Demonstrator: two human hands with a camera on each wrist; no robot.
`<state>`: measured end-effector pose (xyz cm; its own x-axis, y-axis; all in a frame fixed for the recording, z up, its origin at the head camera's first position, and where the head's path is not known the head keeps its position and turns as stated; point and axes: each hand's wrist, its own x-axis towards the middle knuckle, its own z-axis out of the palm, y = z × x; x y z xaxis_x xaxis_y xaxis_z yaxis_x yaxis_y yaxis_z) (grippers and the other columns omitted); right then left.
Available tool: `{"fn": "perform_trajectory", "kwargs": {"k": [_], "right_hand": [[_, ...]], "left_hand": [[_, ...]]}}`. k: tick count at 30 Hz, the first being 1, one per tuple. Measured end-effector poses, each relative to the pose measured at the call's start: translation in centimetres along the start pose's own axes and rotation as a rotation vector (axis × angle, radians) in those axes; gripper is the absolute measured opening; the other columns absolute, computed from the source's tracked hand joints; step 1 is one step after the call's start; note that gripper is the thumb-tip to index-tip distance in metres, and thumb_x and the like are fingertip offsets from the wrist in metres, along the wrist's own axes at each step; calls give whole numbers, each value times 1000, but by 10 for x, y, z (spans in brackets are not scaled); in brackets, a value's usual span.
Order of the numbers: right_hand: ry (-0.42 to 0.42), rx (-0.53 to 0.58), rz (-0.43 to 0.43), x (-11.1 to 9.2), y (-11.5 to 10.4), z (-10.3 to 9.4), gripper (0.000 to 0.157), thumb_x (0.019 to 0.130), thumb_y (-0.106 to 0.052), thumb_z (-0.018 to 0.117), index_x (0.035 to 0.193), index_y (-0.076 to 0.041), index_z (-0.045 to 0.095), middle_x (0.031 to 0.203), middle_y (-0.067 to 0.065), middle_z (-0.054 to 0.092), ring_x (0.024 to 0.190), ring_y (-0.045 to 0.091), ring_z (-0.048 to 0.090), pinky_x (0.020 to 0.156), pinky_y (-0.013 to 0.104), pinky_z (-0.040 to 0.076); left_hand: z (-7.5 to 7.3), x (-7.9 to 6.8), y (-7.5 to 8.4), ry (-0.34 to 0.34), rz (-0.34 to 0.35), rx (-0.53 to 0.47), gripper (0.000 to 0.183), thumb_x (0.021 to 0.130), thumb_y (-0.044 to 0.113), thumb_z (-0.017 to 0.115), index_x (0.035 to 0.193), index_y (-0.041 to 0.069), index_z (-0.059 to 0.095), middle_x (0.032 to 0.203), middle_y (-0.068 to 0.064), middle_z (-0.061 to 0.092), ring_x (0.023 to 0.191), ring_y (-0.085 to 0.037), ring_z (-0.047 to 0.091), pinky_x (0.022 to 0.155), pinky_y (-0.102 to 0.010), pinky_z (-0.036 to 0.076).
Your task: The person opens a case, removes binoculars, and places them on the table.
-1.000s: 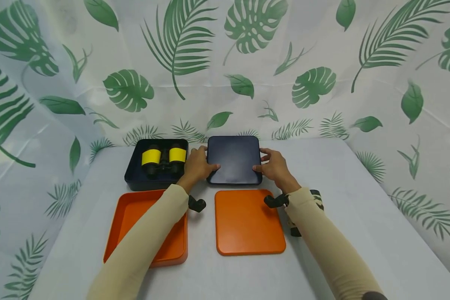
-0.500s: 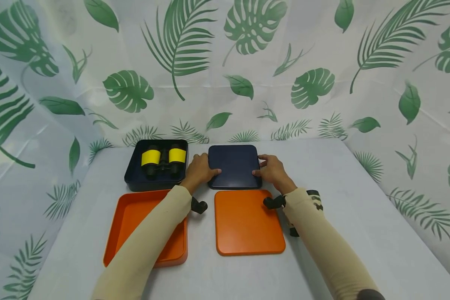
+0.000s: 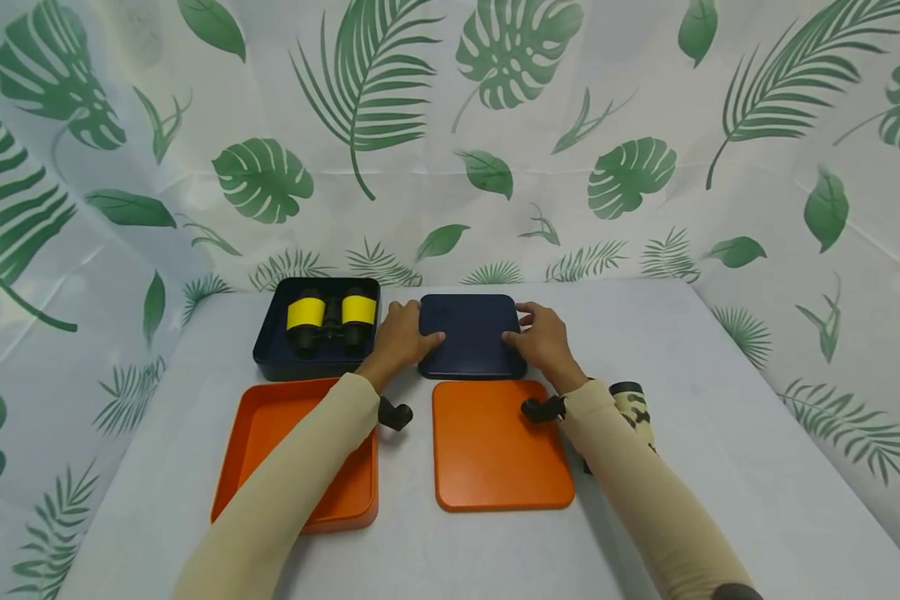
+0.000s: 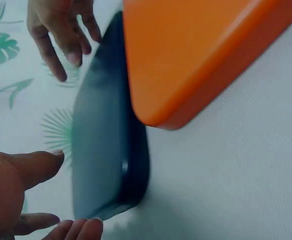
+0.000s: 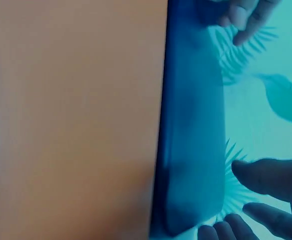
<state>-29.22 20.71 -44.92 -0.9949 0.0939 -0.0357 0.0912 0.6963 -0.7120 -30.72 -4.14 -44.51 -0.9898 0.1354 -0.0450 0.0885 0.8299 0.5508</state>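
Note:
In the head view a dark blue box lid point(image 3: 471, 335) lies flat behind an orange lid point(image 3: 502, 446). My left hand point(image 3: 401, 337) is at its left edge and my right hand point(image 3: 543, 337) at its right edge. Both thumbs reach over its top in that view. The left wrist view shows the left thumb point(image 4: 40, 167) extended and apart from the dark blue lid point(image 4: 103, 140), fingertips by its corner. Similarly, the right thumb point(image 5: 266, 175) stands off the lid point(image 5: 196, 150) in the right wrist view, with the right fingertips close to its edge.
A dark blue box point(image 3: 270, 354) with black and yellow binoculars point(image 3: 332, 321) stands at the back left. Before it sits an orange box point(image 3: 251, 417), partly under the left sleeve. A camouflage-patterned cylinder point(image 3: 633, 408) lies partly behind the right forearm. Leaf-printed cloth rises behind the table.
The dark blue lid has come down and slightly nearer, with both hands beside it. Over the last half second it has hardly moved. The boxes stay where they were.

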Motion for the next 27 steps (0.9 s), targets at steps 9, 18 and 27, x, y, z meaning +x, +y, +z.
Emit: {"fn": "perform_trajectory", "kwargs": {"k": [9,18,27], "right_hand": [[30,87,-84,-3,-27,11,64,97,-15,78,155,-9,53,136,20,62,122,36,62,104,52,56],[-19,170,-177,-9,-57,28,66,95,-22,81,155,-18,54,138,17,64,117,32,63,101,49,56],[-69,218,-219,-13,-79,52,66,94,-23,83,154,-23,56,138,14,65,116,28,65,101,46,57]], "left_hand": [[-29,-14,-4,108,75,-96,70,99,40,76,156,9,50,137,-19,56,118,-33,64,97,-46,58],[-63,-20,-40,234,40,-141,65,100,36,75,154,9,51,134,-22,57,117,-38,60,100,-52,53],[-88,-18,-99,335,-69,-157,61,100,25,75,152,5,51,136,-27,54,121,-44,56,104,-58,50]]}}
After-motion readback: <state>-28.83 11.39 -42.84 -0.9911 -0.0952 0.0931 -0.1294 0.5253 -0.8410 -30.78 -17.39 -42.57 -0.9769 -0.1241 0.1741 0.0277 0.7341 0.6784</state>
